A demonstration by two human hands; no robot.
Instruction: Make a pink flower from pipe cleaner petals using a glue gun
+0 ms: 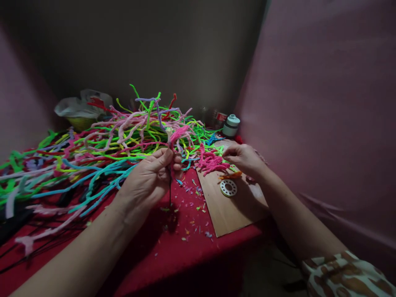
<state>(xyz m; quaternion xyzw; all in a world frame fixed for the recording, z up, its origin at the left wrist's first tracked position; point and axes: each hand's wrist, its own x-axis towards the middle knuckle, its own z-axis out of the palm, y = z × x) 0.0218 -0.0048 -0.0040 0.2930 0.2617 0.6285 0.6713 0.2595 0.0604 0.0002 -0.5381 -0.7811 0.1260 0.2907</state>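
My left hand (157,171) pinches a thin dark stem (170,198) upright over the table. At its top is a tuft of pink pipe cleaner (179,133), beside a small pale piece. On the right, my right hand (243,159) is raised above the wooden board, thumb and fingertips pressed together; whatever they hold, if anything, is hidden. Just left of those fingertips lies a heap of short, bright pink pipe cleaner pieces (213,162). An orange pipe cleaner piece (230,175) and a white ring with holes (228,188) lie on the board below.
A big tangle of long coloured pipe cleaners (123,134) covers the left and back of the red tablecloth (167,251). Clippings surround the board (222,218). Behind stand a white-capped container (231,125) and a yellow container with a plastic bag (82,109). Pink cloth (324,103) hangs right.
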